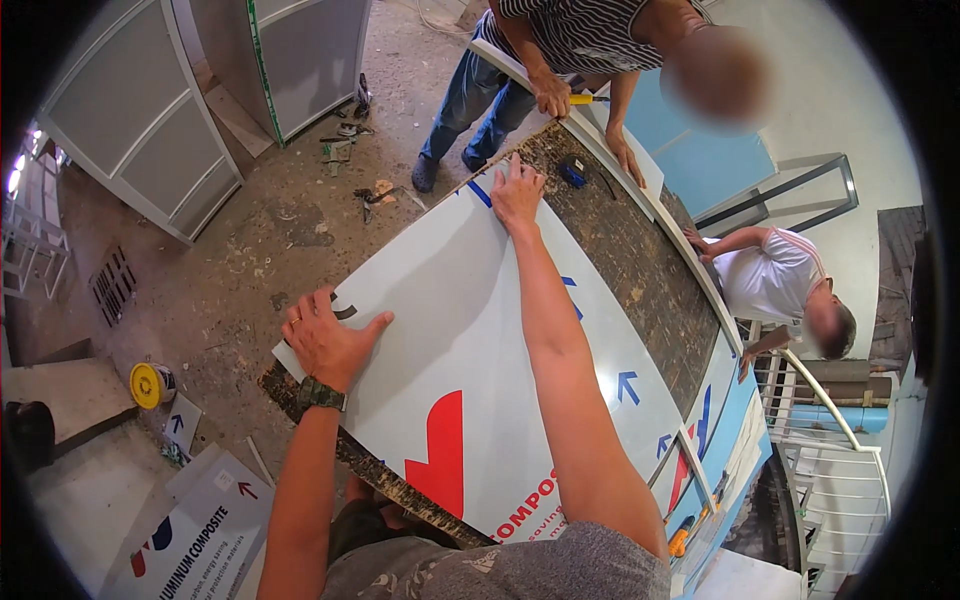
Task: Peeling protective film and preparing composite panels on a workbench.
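A large white aluminium composite panel (430, 290), printed with red and blue marks, lies over a worn dark board (640, 250). At its left edge my left hand (330, 338) has its fingers curled over the rim, with the thumb apart on top. My right hand (517, 195) rests on the panel's far edge, fingers spread, holding nothing. A small dark curved piece (344, 308) shows beside my left thumb. Beyond my right hand, a blue and black tape measure (573, 172) sits on the board.
Two co-workers, in a striped top (580, 35) and a white shirt (775, 275), have their hands at a long pale strip (690, 245). A yellow-handled tool (588, 99) is near the first. Grey door panels (150, 110), a yellow-lidded bucket (150, 385) and floor scraps lie left.
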The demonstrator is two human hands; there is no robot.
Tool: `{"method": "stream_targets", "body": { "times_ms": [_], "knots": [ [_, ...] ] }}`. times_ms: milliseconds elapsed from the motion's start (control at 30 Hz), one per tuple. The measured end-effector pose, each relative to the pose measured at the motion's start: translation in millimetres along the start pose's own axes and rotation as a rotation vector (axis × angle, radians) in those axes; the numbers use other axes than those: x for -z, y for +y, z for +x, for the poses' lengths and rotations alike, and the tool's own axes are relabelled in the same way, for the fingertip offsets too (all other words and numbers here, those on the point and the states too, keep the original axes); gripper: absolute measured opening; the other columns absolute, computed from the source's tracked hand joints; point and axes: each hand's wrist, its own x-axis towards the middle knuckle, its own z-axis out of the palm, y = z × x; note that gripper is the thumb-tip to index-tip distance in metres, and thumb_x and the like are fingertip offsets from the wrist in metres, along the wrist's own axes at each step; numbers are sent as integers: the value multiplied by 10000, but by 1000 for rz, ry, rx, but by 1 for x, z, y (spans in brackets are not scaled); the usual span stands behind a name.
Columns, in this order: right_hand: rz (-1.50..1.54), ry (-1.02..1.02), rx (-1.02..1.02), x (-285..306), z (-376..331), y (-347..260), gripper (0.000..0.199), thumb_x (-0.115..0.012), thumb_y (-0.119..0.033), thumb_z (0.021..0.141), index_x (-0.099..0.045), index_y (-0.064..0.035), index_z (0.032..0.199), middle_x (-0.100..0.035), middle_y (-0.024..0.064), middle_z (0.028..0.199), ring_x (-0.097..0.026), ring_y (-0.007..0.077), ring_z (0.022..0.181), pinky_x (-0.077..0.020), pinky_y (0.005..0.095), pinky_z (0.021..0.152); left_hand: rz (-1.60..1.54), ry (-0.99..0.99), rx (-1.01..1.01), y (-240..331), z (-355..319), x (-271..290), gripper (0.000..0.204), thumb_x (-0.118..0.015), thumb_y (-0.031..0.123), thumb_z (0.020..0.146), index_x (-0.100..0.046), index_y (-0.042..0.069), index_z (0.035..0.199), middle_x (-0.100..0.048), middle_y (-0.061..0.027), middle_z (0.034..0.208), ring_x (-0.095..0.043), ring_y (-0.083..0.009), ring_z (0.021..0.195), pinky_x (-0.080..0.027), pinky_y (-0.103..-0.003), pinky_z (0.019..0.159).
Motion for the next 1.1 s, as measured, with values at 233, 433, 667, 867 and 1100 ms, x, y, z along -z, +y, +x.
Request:
{"method": "stream_targets", "body": {
  "times_ms": [233, 433, 667, 867, 1100],
  "knots": [
    [-81, -191, -99, 14, 10, -2, 511, -625, -369, 991, -588, -100, 1424, -589, 185, 1299, -531, 411, 1152, -450, 548, 1006, -33, 6, -29, 1, -2, 4, 871, -857, 699, 664, -627, 78, 1230, -627, -126, 1144, -563, -340, 1064, -408, -468, 1027],
    [146, 286, 26, 64, -54, -4, 546, -694, -338, 955, -593, -96, 1434, -544, 209, 1351, -499, 419, 1226, -421, 537, 1059, -7, 53, -63, 10, -1, -1, 862, -866, 700, 660, -636, 82, 1215, -656, -127, 1128, -592, -347, 1055, -441, -481, 1000],
    [695, 65, 47, 191, -267, -97, 431, -762, -60, 852, -665, -62, 1271, -601, 135, 1285, -555, 339, 1176, -476, 423, 1025, 87, 50, -75, -2, -10, 7, 878, -845, 735, 674, -637, 70, 1207, -671, -143, 1135, -617, -366, 1051, -469, -509, 985],
    [648, 43, -77, 214, -282, -45, 289, -778, -38, 847, -734, -61, 1132, -675, 102, 1108, -611, 290, 1065, -524, 366, 918, 122, 158, -178, 16, -15, 0, 886, -816, 779, 681, -648, 74, 1190, -688, -150, 1136, -643, -372, 1037, -501, -499, 948],
    [719, 154, -33, 261, -288, -40, 231, -768, -62, 846, -738, -44, 1074, -714, 93, 1004, -653, 279, 906, -554, 377, 813, 227, 160, -184, -15, -12, -16, 912, -774, 842, 681, -660, 92, 1187, -717, -135, 1059, -685, -367, 968, -555, -489, 847]
  ]
}}
